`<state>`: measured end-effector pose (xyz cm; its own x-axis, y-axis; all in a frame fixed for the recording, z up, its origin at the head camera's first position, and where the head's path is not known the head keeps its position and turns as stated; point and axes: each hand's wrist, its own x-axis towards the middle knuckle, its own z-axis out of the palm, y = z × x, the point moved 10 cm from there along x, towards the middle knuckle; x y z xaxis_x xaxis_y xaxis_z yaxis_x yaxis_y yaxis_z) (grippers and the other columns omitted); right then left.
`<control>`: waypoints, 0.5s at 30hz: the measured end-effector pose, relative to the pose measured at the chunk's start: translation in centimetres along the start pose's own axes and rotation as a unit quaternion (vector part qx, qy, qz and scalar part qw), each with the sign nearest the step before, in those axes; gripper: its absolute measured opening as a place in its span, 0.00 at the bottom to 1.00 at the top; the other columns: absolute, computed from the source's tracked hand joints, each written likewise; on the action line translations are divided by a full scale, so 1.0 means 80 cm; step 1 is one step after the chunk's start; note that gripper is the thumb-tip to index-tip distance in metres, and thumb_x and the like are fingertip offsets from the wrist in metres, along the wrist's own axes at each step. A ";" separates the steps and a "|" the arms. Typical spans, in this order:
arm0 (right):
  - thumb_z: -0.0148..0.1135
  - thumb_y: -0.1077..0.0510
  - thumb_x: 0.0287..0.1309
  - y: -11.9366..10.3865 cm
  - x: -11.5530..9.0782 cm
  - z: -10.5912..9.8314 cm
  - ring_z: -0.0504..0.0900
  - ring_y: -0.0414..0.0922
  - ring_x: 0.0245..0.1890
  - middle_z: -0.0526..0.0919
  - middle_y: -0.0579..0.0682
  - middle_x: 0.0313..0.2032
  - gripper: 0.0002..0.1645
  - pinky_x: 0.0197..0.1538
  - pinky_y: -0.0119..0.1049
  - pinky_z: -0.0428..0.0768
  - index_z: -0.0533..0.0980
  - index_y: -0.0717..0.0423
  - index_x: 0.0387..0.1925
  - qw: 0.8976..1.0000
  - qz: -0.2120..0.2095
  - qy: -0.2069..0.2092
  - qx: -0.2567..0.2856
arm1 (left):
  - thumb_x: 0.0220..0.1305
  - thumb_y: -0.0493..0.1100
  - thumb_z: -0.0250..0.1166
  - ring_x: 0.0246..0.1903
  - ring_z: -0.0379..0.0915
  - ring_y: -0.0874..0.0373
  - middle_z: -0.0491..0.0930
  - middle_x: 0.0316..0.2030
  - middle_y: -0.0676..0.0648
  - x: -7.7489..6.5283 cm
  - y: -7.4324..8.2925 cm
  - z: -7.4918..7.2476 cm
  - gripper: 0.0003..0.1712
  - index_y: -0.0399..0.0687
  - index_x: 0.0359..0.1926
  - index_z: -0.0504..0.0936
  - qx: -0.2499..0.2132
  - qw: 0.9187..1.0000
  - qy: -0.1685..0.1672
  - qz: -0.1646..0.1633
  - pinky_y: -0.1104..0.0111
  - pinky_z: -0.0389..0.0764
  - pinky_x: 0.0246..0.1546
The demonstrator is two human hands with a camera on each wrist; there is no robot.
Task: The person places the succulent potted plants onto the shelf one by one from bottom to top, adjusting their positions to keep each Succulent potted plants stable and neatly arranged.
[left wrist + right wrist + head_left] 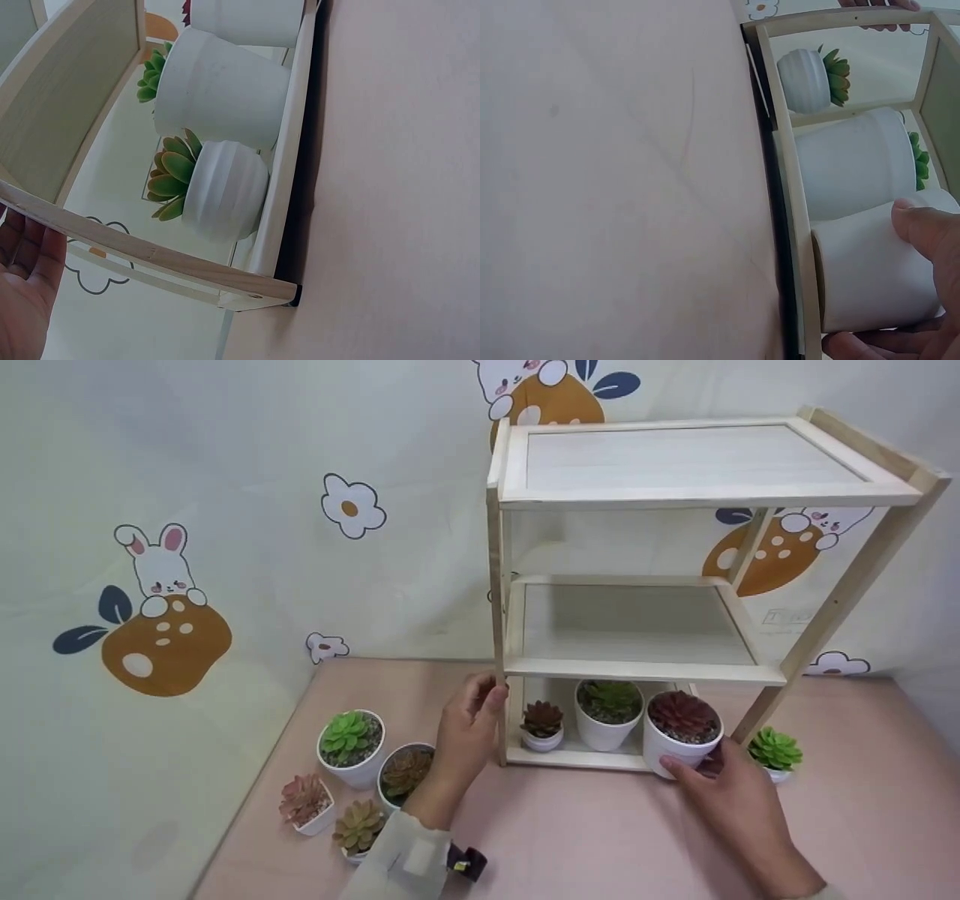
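At the right of the bottom tier, my right hand grips a white pot with a dark red succulent, thumb on the near side and fingers around the far side. The pot's base is at the front rail in the right wrist view. My left hand holds the left upright of a wooden shelf, its fingers partly behind the post. Beside the held pot on the bottom tier stand a larger white pot with a green succulent and a small ribbed pot with a brownish succulent.
Left of the shelf, on the pink tabletop, are a bright green succulent, a brown one, a pink one and a yellowish one. Another green succulent stands by the right post. A printed cloth hangs behind.
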<state>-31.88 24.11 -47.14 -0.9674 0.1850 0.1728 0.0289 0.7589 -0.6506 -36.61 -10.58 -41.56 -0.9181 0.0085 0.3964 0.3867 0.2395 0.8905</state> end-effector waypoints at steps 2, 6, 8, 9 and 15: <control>0.61 0.23 0.46 0.002 0.000 0.001 0.80 0.61 0.47 0.83 0.64 0.45 0.52 0.46 0.57 0.75 0.72 0.63 0.55 1.000 0.005 -0.008 -0.018 | 0.69 0.57 0.55 0.45 0.76 0.60 0.80 0.42 0.47 0.000 0.000 0.000 0.20 0.49 0.50 0.77 0.002 1.000 0.000 0.001 0.66 0.79 0.50; 0.57 0.22 0.47 0.006 0.001 0.001 0.83 0.58 0.43 0.86 0.58 0.40 0.48 0.41 0.54 0.76 0.74 0.59 0.50 0.999 0.012 -0.017 -0.042 | 0.69 0.57 0.55 0.45 0.76 0.59 0.80 0.42 0.47 0.000 -0.001 -0.001 0.22 0.46 0.51 0.77 0.001 1.000 0.000 -0.002 0.67 0.79 0.49; 0.57 0.23 0.50 0.008 0.002 0.001 0.83 0.57 0.43 0.87 0.55 0.38 0.44 0.40 0.52 0.76 0.75 0.57 0.48 0.999 0.012 -0.019 -0.044 | 0.69 0.56 0.55 0.46 0.76 0.59 0.79 0.42 0.49 -0.001 -0.001 -0.001 0.22 0.45 0.52 0.77 0.001 1.000 0.000 -0.006 0.67 0.79 0.50; 0.57 0.24 0.51 0.009 0.002 0.001 0.83 0.57 0.43 0.87 0.53 0.37 0.43 0.40 0.52 0.76 0.76 0.57 0.48 0.999 0.011 -0.019 -0.045 | 0.69 0.56 0.55 0.46 0.76 0.59 0.79 0.43 0.49 -0.001 -0.002 -0.001 0.21 0.46 0.52 0.77 0.003 1.000 -0.001 -0.008 0.67 0.79 0.50; 0.59 0.32 0.57 0.014 0.005 0.003 0.85 0.50 0.37 0.88 0.49 0.32 0.33 0.36 0.46 0.77 0.79 0.57 0.43 0.999 0.000 -0.013 -0.030 | 0.70 0.52 0.55 0.49 0.75 0.59 0.79 0.45 0.49 -0.001 -0.006 0.002 0.18 0.49 0.54 0.76 0.002 1.000 -0.010 -0.027 0.64 0.78 0.53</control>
<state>-32.26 24.89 -48.00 -0.9738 0.1684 0.1531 0.0422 0.7947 -0.6055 -36.73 -10.54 -42.05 -0.9389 0.0143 0.3439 0.3368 0.2437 0.9095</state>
